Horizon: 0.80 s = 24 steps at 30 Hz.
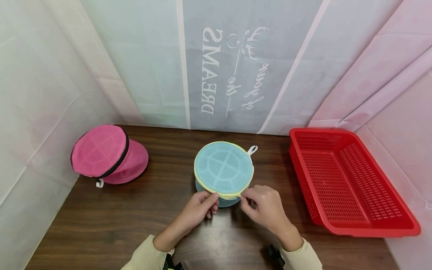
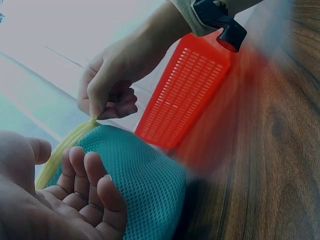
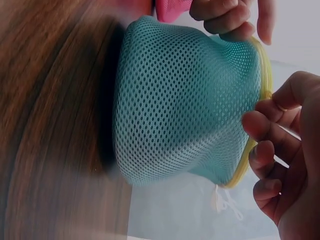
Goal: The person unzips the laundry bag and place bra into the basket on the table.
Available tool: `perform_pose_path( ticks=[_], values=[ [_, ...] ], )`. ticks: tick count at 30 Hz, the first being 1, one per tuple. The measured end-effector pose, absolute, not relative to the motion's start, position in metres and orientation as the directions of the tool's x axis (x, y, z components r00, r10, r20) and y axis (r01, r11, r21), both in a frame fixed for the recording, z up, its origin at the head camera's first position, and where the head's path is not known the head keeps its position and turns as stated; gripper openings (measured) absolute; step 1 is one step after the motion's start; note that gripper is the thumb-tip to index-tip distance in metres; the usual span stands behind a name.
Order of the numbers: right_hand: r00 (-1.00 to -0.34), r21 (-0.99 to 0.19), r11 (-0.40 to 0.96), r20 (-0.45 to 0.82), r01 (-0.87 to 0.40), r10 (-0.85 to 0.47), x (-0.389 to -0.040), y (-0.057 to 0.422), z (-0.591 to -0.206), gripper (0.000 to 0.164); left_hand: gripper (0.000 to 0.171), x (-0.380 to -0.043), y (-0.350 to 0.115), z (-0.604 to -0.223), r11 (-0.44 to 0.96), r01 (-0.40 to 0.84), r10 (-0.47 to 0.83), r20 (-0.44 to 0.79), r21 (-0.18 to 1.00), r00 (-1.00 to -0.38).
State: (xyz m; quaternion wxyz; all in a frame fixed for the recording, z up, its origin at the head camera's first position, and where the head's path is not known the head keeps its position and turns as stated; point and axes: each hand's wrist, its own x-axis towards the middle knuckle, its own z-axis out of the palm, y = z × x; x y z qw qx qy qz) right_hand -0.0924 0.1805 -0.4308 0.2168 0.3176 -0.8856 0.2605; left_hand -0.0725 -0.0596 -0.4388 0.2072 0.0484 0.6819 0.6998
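A blue mesh laundry bag (image 1: 224,168) with a yellow zippered rim stands upright on the table in the head view. At the near left of the rim is my left hand (image 1: 201,206); its thumb lies over the yellow edge and its fingers curl below against the mesh. My right hand (image 1: 264,206) pinches the zipper (image 3: 267,96) at the near right of the rim between thumb and index finger. The zipper pull itself is hidden by the fingertips. In the left wrist view the right hand (image 2: 112,87) is at the yellow edge, above the teal-looking mesh.
A pink mesh laundry bag (image 1: 101,150) with a black zipper rim stands to the left, its top tilted. On the right is a red plastic basket (image 1: 305,187). A printed cloth (image 1: 152,67) hangs behind the wooden table (image 1: 101,221).
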Motion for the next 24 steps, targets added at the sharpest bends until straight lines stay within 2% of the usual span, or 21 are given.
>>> perform_pose_path(
  ticks=[15, 24],
  values=[
    [-0.633, -0.303, 0.577, 0.558, -0.758, -0.538, -0.089, 0.166, -0.429, 0.018, 0.046, -0.075, -0.056, -0.438, 0.013, -0.233, 0.37, -0.221, 0.972, -0.902],
    [-0.616, -0.288, 0.565, 0.557, -0.773, -0.558, -0.088, 0.162, -0.429, 0.014, 0.047, -0.075, -0.053, -0.438, 0.003, -0.243, 0.385, -0.225, 0.97, -0.895]
  ],
)
